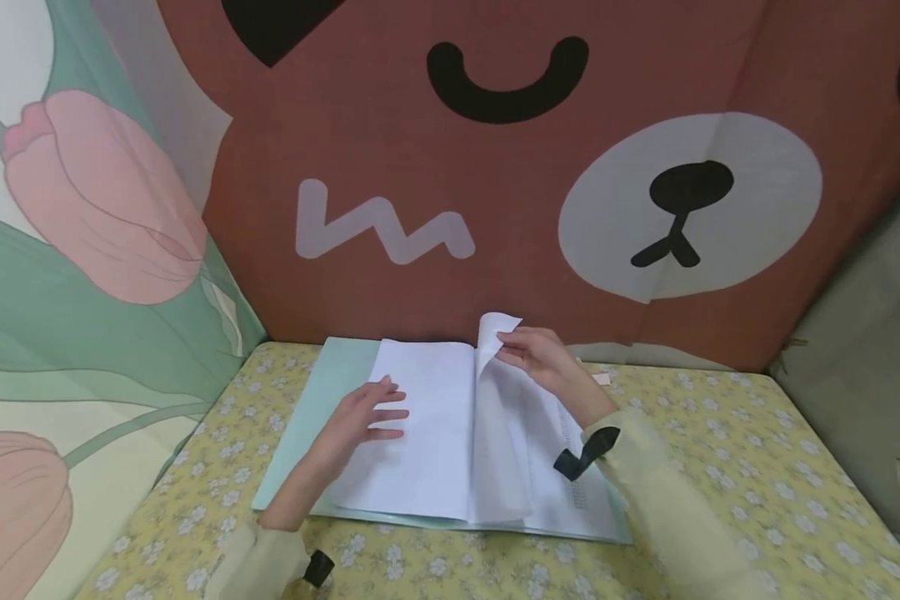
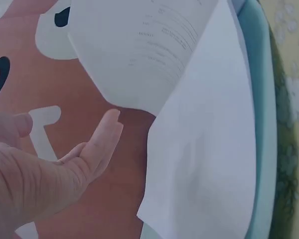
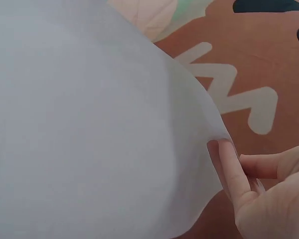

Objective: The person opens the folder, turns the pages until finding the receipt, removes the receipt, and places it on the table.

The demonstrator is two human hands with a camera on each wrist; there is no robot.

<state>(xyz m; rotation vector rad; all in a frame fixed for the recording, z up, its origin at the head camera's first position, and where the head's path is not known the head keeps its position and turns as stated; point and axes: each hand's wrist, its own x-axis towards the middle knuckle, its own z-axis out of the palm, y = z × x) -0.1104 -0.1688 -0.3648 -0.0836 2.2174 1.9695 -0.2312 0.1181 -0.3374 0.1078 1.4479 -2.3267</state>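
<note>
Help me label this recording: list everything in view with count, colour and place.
Folder: one, mint green, beneath the pages
Lifted sheet: one, white, raised near the middle
Left-hand pages: count unclear, white, on the folder's left part
Right-hand pages: count unclear, white, on its right part
Small item: one, pale, unidentifiable, far side, right
Tablecloth: one, yellow floral, underneath
Bear backdrop: one, mainly reddish-brown, behind
Tulip-print cloth: one, green, white and pink, left
Side cloth: one, greyish, right
Sleeves: two, pale yellow, on the arms
Straps: two, black, near the wrists
Left hand: one, over the left-hand pages
Right hand: one, pinching the lifted sheet
</note>
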